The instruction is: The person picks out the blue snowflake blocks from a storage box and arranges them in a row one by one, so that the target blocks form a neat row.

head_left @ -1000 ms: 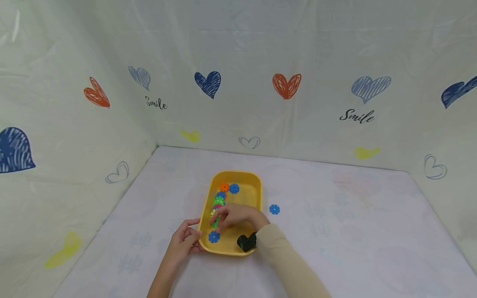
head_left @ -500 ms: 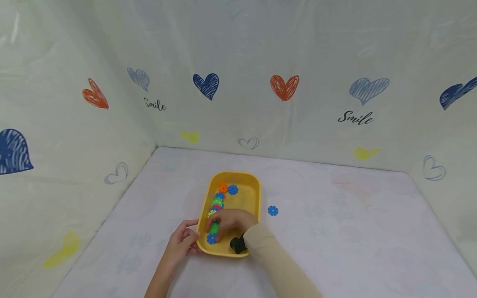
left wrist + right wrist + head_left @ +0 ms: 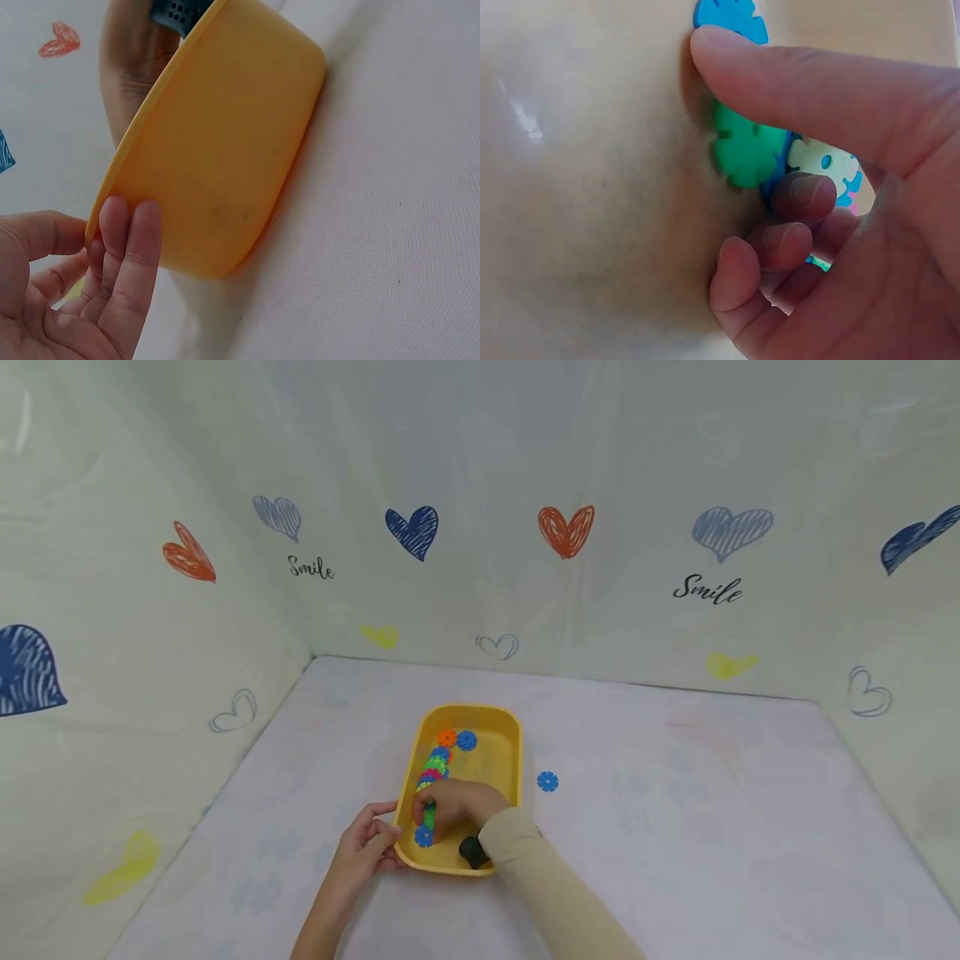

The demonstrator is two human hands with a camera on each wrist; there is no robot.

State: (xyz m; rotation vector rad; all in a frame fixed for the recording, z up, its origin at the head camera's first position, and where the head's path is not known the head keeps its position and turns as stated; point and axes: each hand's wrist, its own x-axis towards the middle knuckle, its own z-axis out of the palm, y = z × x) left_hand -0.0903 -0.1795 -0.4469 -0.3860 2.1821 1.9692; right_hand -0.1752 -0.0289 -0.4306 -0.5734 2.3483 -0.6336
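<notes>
My left hand [image 3: 365, 843] pinches the near left rim of a yellow tray [image 3: 491, 760], thumb and fingers either side of the rim in the left wrist view. Inside, notched plastic snowflake discs [image 3: 435, 763] lie overlapping in a row along the left wall. My right hand [image 3: 457, 802] reaches down over the row's near end, fingers curled. In the right wrist view its thumb touches a blue snowflake disc [image 3: 731, 13]. A green snowflake disc [image 3: 742, 154] shows between thumb and curled fingers, with a pale yellow one [image 3: 810, 154] behind. The hand hides part of the row.
At the tray's far end lie an orange disc [image 3: 447, 738] and a blue disc [image 3: 467, 741]. Another blue disc [image 3: 547, 781] sits on the white table, right of the tray. A black wrist camera [image 3: 473, 852] hangs over the tray's near end.
My right hand has lowered onto the near end of the row, its thumb and fingers drawing in. The nearest blue disc has shifted slightly, close up against the green one. My left hand keeps its hold.
</notes>
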